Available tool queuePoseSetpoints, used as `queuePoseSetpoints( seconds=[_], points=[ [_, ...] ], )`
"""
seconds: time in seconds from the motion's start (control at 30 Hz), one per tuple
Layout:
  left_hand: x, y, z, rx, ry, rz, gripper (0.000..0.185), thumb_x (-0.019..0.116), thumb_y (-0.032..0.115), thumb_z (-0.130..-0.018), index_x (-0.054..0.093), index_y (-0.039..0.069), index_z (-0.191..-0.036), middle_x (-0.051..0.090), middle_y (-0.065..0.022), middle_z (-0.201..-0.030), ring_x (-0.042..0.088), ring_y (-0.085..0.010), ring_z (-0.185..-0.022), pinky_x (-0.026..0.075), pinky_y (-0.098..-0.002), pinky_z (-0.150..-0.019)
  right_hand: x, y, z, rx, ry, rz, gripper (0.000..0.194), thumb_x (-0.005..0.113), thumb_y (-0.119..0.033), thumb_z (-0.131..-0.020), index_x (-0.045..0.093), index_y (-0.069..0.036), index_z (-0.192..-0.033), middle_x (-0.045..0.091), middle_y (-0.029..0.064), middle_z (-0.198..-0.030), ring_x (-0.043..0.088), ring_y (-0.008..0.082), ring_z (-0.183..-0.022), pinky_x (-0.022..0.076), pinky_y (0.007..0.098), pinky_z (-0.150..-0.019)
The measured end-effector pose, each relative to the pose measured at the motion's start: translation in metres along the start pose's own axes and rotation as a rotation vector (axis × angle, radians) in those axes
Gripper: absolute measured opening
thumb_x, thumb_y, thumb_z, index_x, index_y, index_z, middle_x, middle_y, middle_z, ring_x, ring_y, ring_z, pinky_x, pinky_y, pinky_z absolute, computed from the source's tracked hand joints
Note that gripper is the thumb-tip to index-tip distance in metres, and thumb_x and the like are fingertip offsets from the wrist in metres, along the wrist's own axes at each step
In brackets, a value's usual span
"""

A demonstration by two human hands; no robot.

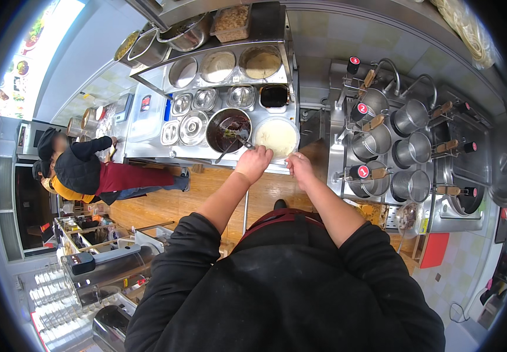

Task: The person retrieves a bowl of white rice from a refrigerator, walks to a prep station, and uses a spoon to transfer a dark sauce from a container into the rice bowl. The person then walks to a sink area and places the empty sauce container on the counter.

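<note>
My left hand (255, 165) is closed at the near left rim of a round white tub (275, 136), and the dark handle of a utensil (247, 144) meets its fingers. That utensil leans over a steel pot (209, 137) of dark red-brown sauce with green bits in it. A second, longer handle (225, 152) sticks out over the pot's near edge. At the tub's near right rim is my right hand (301, 169), with curled fingers; whether it pinches the rim or something small is hidden. The tub holds a pale cream-coloured substance.
Lidded steel containers (193, 127) and a square pan of dark liquid (274, 96) sit behind the pot. To the right, a noodle cooker (403, 167) carries several mesh baskets with wooden handles. A person in a red apron (134, 178) stands at the counter's left end, another person behind.
</note>
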State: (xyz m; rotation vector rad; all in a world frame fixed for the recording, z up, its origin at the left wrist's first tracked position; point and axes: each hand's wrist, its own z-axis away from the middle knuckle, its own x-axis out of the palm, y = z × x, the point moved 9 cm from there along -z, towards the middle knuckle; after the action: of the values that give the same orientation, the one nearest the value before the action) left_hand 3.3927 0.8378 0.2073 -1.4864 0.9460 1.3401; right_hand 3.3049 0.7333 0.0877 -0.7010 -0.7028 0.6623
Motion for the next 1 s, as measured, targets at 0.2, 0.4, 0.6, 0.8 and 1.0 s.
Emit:
queuePoseSetpoints(
  seconds=[0.2, 0.4, 0.6, 0.8, 1.0],
  points=[
    [-0.013, 0.006, 0.004, 0.048, 0.101, 0.098, 0.009, 0.063, 0.013, -0.088, 0.058, 0.009, -0.095, 0.062, -0.0101, -0.09, 0.068, -0.0279, -0.09, 0.057, -0.0399, -0.08, -0.003, 0.01, 0.004, 0.062, 0.023, -0.036, 0.015, 0.058, -0.025, -0.104, 0.062, -0.01, -0.102, 0.064, 0.0009, -0.084, 0.053, 0.0103, -0.064, 0.0432, 0.0272, -0.057],
    [-0.03, 0.012, 0.005, -0.019, 0.205, 0.234, 0.017, 0.069, 0.011, -0.081, 0.056, 0.007, -0.091, 0.061, -0.0128, -0.089, 0.066, -0.0335, -0.089, 0.055, -0.0446, -0.082, 0.013, 0.008, 0.016, 0.015, 0.078, 0.08, 0.013, 0.062, -0.021, -0.102, 0.062, -0.008, -0.104, 0.069, 0.0037, -0.091, 0.056, 0.0122, -0.064, 0.0479, 0.0296, -0.057],
    [-0.03, 0.013, 0.002, -0.114, 0.207, 0.188, 0.016, 0.068, 0.012, -0.083, 0.057, 0.006, -0.094, 0.062, -0.0134, -0.09, 0.066, -0.0332, -0.09, 0.056, -0.0443, -0.082, 0.006, -0.008, 0.012, -0.002, 0.197, 0.209, 0.015, 0.058, -0.017, -0.101, 0.063, -0.004, -0.108, 0.073, 0.0074, -0.094, 0.068, 0.0153, -0.071, 0.0509, 0.0299, -0.058],
    [-0.037, 0.015, 0.0, -0.194, 0.198, 0.189, 0.015, 0.066, 0.01, -0.086, 0.057, 0.004, -0.097, 0.063, -0.0149, -0.093, 0.067, -0.0337, -0.091, 0.058, -0.0429, -0.081, 0.004, -0.016, 0.009, -0.012, 0.205, 0.133, 0.014, 0.054, -0.011, -0.101, 0.062, -0.001, -0.108, 0.074, 0.0112, -0.094, 0.076, 0.0202, -0.078, 0.0557, 0.031, -0.06],
    [-0.038, 0.023, -0.014, -0.271, 0.068, 0.127, 0.018, 0.067, 0.009, -0.086, 0.058, 0.002, -0.099, 0.064, -0.0168, -0.096, 0.069, -0.0332, -0.094, 0.06, -0.0399, -0.08, -0.003, -0.018, -0.003, -0.005, 0.184, 0.165, 0.015, 0.054, -0.011, -0.1, 0.062, 0.0, -0.106, 0.073, 0.0121, -0.088, 0.075, 0.0199, -0.072, 0.0561, 0.0321, -0.056]
  ],
)
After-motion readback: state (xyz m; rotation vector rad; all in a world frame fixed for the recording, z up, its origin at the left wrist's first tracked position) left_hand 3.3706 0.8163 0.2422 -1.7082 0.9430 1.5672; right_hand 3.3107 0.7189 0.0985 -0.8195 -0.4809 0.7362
